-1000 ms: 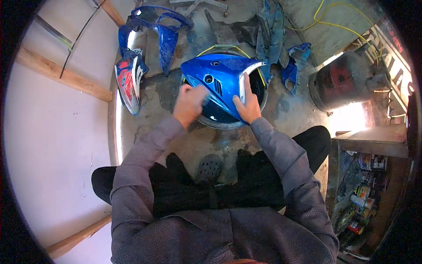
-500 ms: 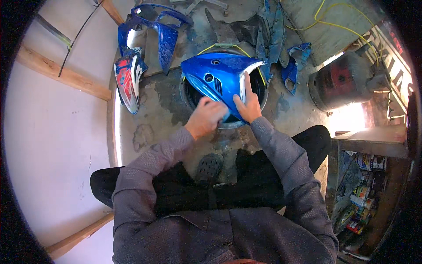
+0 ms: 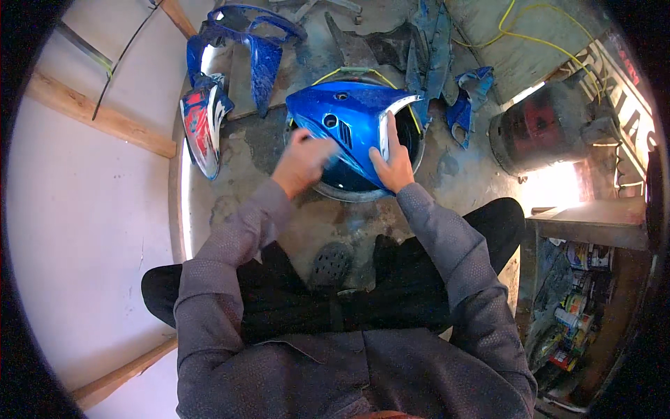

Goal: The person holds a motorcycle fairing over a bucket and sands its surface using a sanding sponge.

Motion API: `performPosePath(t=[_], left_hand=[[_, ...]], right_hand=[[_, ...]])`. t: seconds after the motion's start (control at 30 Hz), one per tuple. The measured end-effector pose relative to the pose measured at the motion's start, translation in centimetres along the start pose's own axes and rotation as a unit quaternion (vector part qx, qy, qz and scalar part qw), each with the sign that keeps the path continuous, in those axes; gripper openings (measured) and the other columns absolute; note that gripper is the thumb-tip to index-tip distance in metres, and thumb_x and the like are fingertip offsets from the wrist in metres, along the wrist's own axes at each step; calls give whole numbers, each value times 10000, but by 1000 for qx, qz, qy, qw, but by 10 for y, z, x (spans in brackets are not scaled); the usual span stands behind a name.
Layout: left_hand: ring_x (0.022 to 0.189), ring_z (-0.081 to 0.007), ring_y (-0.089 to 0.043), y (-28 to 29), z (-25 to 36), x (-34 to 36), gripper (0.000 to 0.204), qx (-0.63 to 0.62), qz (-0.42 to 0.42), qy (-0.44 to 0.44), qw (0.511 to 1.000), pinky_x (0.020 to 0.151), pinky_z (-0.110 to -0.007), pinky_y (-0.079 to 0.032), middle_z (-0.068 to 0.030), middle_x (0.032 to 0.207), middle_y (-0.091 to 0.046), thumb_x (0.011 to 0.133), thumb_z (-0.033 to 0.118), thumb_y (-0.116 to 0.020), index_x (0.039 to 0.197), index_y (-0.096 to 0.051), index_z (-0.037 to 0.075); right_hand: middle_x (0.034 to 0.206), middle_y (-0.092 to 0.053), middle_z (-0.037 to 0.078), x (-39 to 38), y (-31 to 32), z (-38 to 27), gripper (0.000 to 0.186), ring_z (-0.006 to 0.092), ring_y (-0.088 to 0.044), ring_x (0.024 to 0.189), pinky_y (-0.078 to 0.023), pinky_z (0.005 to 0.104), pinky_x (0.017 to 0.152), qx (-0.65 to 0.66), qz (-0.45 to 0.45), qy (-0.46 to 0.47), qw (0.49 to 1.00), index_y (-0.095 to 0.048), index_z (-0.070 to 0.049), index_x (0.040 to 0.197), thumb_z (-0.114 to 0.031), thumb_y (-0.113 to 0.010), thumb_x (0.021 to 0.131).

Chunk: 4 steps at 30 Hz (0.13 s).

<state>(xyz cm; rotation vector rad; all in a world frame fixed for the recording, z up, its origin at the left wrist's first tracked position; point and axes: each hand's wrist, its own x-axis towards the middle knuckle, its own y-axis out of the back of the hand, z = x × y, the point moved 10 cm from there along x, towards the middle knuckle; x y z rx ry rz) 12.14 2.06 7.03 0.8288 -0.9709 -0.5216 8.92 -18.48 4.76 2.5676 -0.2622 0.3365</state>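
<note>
A glossy blue motorcycle fairing panel (image 3: 368, 130), with round holes, a slotted vent and a whitish bare edge, rests tilted over a round dark tub (image 3: 349, 196). My right hand (image 3: 395, 166) grips the panel's right side, its thumb on the face and a finger stretched along the pale edge. My left hand (image 3: 299, 167) is at the panel's lower left edge, its fingers curled and blurred by motion. Whatever those fingers press on the panel is hidden. Behind the panel shows the tub's yellow handle with a green grip (image 3: 356, 70).
Blue fairing pieces (image 3: 264, 73) and a red-and-white one (image 3: 202, 129) lie to the left. Dark panels (image 3: 380, 45) and a blue scrap piece (image 3: 460, 115) lie at the back. A rusty metal cylinder (image 3: 537, 129) and a shelf with cans (image 3: 586, 223) stand right.
My left hand has slid up and left along the panel's lower edge. The panel has shifted very slightly, while my right hand keeps its grip.
</note>
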Motion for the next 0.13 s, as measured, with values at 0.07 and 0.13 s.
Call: performPosePath(t=[0.07,0.13], left_hand=[[1137,-264,-722,30,-60,-3,472,96,42,104,989,1130,-508,-407,-81,1220,-778,825,-42,-643,1259,-719,127],[1170,-273,-710,23,-68,-1,471,86,49,114,989,1149,-509,-398,-98,1231,-775,839,-30,-656,1276,-711,137]], right_hand=[[1017,-731,373,1,-6,-4,998,503,-748,849,-582,520,800,4,0,3,1000,-94,-95,1734,-240,-663,927],[1028,-731,378,1,-3,3,988,521,-746,878,-584,521,814,-2,-6,-14,1000,-91,-99,1735,-231,-655,935]])
